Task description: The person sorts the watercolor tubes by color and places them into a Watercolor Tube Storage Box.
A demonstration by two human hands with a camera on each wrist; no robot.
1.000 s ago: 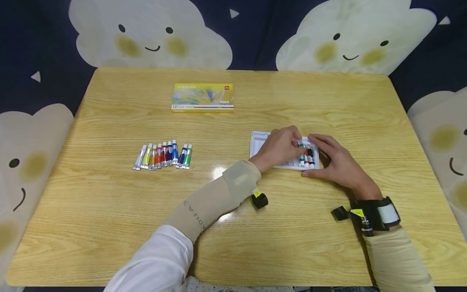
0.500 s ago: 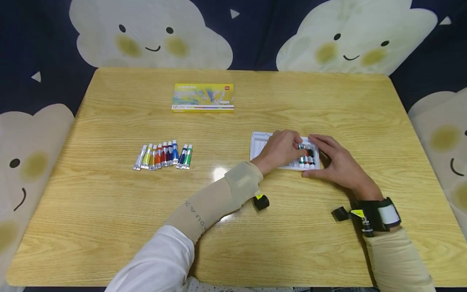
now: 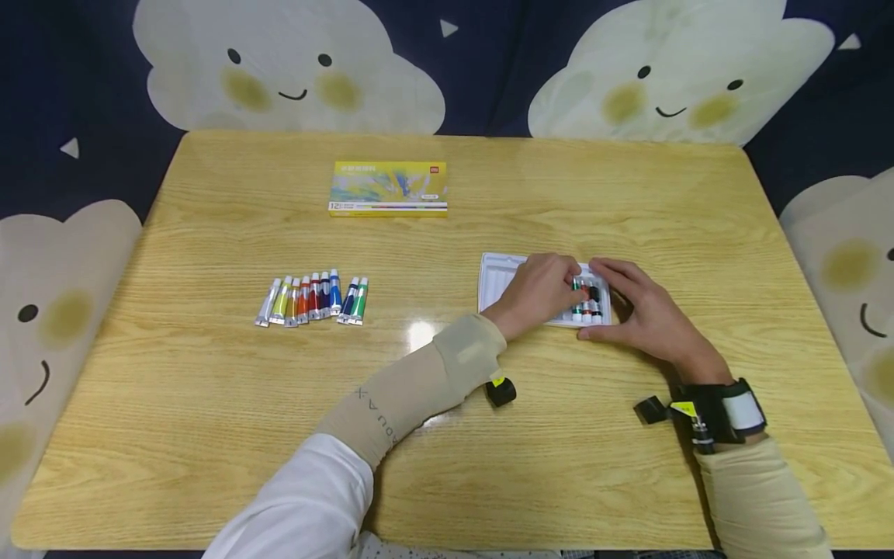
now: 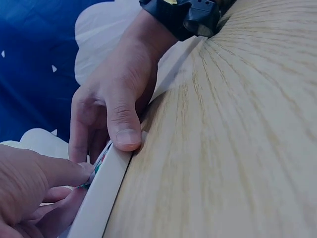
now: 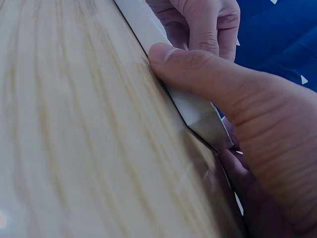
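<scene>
A white plastic tray (image 3: 497,272) lies on the table to the right of centre. Three paint tubes lie side by side at its right end: a green paint tube (image 3: 576,307), a red paint tube (image 3: 587,307) and a black paint tube (image 3: 596,295). My left hand (image 3: 536,289) reaches over the tray and pinches the green tube between thumb and fingers, partly hiding it. In the left wrist view, a sliver of green shows at the fingertips. My right hand (image 3: 644,307) grips the tray's right end, thumb (image 5: 171,57) along the near wall and fingers on the far side.
Several paint tubes (image 3: 304,298) lie in a row on the left of the wooden table (image 3: 230,435), with a dark blue tube (image 3: 348,301) and another green tube (image 3: 359,301) just beside them. A yellow paint box (image 3: 388,189) lies farther back. A dark cloud-print cloth (image 3: 482,70) surrounds the table.
My left hand has shifted slightly toward me over the tray, staying at the green paint tube. My right hand and the tray hold their place.
</scene>
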